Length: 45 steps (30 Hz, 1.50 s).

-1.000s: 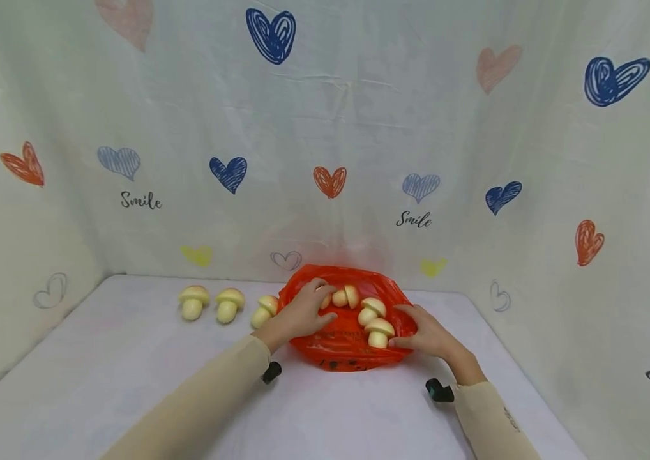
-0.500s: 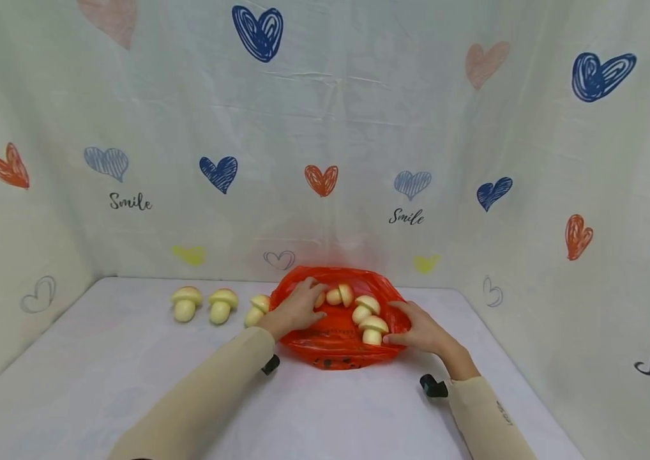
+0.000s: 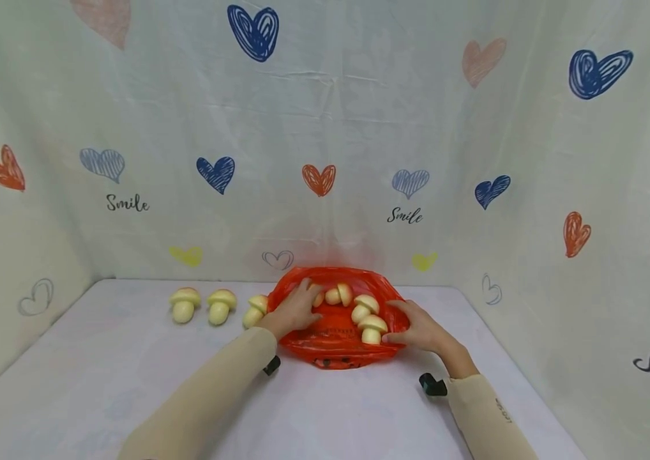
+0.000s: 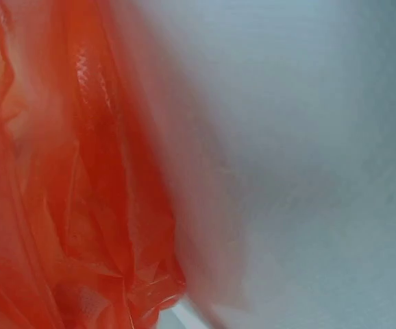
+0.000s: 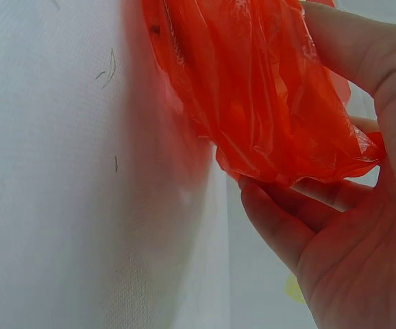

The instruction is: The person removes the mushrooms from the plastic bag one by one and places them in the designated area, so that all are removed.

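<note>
An orange plastic bag (image 3: 331, 342) lies at the back middle of the white table (image 3: 101, 377). Three cream toy mushrooms (image 3: 371, 329) show on it, and a fourth is half hidden by my left hand (image 3: 296, 306). That hand rests on the bag's left edge with fingers curled on the plastic. My right hand (image 3: 414, 326) holds the bag's right edge. In the right wrist view the thumb (image 5: 362, 48) lies above the bag (image 5: 266, 103) and the fingers (image 5: 280, 219) below, pinching it. The left wrist view shows only crumpled bag (image 4: 61, 205) and table.
Three more cream mushrooms (image 3: 183, 305) (image 3: 220, 306) (image 3: 256, 310) stand in a row left of the bag. A white cloth with drawn hearts (image 3: 319, 179) walls the table at the back and both sides. Black wrist cameras (image 3: 431, 384) sit under both sleeves.
The head view has shifted slightly. Both hands stay on the bag's edges and the mushrooms keep their places.
</note>
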Available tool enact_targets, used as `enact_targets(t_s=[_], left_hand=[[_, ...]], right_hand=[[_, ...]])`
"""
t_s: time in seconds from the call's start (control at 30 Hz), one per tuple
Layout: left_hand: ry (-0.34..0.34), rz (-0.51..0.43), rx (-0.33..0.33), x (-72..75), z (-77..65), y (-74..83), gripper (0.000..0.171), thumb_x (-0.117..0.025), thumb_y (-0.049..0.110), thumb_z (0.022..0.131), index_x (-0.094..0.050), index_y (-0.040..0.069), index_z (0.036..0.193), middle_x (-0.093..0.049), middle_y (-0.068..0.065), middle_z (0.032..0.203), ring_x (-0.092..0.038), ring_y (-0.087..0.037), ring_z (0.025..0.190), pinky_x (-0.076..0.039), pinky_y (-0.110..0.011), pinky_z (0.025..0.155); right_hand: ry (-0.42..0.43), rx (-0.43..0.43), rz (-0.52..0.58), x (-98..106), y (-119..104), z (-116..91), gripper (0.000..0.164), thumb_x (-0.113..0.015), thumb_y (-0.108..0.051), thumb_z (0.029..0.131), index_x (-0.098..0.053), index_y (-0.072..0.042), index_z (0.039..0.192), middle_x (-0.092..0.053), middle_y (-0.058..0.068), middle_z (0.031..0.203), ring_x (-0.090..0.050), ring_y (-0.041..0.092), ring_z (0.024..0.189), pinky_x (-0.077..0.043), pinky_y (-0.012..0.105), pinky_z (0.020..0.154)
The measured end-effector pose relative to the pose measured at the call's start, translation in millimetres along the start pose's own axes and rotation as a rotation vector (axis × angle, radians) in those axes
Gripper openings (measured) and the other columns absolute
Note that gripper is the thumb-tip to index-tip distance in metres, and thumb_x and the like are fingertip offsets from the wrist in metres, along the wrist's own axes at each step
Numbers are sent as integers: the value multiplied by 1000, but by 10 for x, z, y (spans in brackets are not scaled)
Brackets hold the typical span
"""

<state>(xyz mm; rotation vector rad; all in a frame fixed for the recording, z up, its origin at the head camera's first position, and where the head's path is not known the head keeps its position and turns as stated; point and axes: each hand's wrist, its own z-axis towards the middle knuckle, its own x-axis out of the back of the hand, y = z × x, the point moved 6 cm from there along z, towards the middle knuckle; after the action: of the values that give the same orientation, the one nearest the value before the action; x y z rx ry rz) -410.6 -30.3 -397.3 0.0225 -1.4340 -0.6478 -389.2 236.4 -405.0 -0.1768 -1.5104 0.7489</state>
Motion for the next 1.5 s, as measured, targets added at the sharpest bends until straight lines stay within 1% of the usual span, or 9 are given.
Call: enact_targets(t_s=[0.1, 0.33, 0.57, 0.7, 0.8, 1.0, 1.13, 1.27, 1.5], left_hand=[[-13, -15, 6, -24, -3, -14, 66, -73, 23, 85, -42, 15, 142, -30, -16, 144, -48, -33, 121, -41, -47, 100], [-45, -16, -11, -43, -25, 15, 65, -75, 20, 83, -44, 19, 141, -32, -11, 137, -45, -28, 118, -44, -44, 98], [-44, -28, -22, -45, -25, 29, 65, -76, 17, 82, -46, 22, 139, -34, -10, 132, -44, -26, 115, -47, -42, 94], [-31, -39, -40, -32, -20, 57, 63, -74, 12, 82, -48, 20, 139, -35, -7, 119, -46, -23, 103, -48, -33, 84], [-22, -50, -48, -31, -20, 80, 62, -73, 8, 81, -49, 19, 138, -34, -7, 114, -46, -22, 99, -48, -31, 80], [-44, -67, -64, -86, -36, 100, 66, -73, 7, 82, -46, 20, 140, -37, -9, 126, -49, -25, 107, -47, -40, 94], [-53, -55, -106, -118, -39, 133, 63, -73, 8, 83, -46, 18, 139, -40, -7, 130, -52, -25, 108, -45, -42, 97], [-44, -39, -140, -135, -39, 165, 60, -72, 9, 83, -47, 18, 137, -43, -5, 127, -54, -23, 104, -46, -40, 95], [-79, -75, -139, -163, -53, 212, 60, -72, 10, 84, -48, 20, 138, -41, -3, 118, -52, -19, 91, -49, -31, 84]], right_hand=[[-4, -3, 0, -4, -9, -6, 87, -81, -50, 68, -45, -16, 139, -42, 12, 140, -40, 34, 126, -44, 57, 93], [0, -1, -11, -4, -30, -12, 86, -80, -50, 69, -45, -15, 139, -41, 13, 141, -40, 35, 126, -43, 58, 94], [-3, 1, -11, -12, -30, -18, 85, -80, -50, 69, -46, -15, 138, -42, 13, 140, -40, 35, 126, -43, 58, 94], [-3, 2, -14, -8, -45, -16, 85, -80, -50, 69, -46, -15, 139, -42, 14, 140, -40, 35, 126, -42, 58, 95], [-2, 6, -18, -5, -54, -11, 85, -80, -49, 69, -46, -15, 139, -43, 14, 139, -41, 34, 125, -41, 58, 96], [-10, -4, -15, -17, -42, -12, 85, -80, -49, 69, -46, -15, 139, -42, 14, 140, -40, 35, 126, -42, 58, 96], [-8, 0, -13, -19, -46, -16, 85, -80, -49, 69, -46, -15, 138, -42, 14, 140, -40, 35, 126, -41, 58, 96], [-6, 10, -16, -14, -59, -18, 84, -80, -48, 69, -46, -14, 138, -42, 15, 140, -41, 35, 125, -40, 59, 96], [-3, 13, -26, -12, -62, -20, 84, -81, -47, 69, -47, -14, 138, -43, 15, 138, -42, 35, 124, -41, 58, 96]])
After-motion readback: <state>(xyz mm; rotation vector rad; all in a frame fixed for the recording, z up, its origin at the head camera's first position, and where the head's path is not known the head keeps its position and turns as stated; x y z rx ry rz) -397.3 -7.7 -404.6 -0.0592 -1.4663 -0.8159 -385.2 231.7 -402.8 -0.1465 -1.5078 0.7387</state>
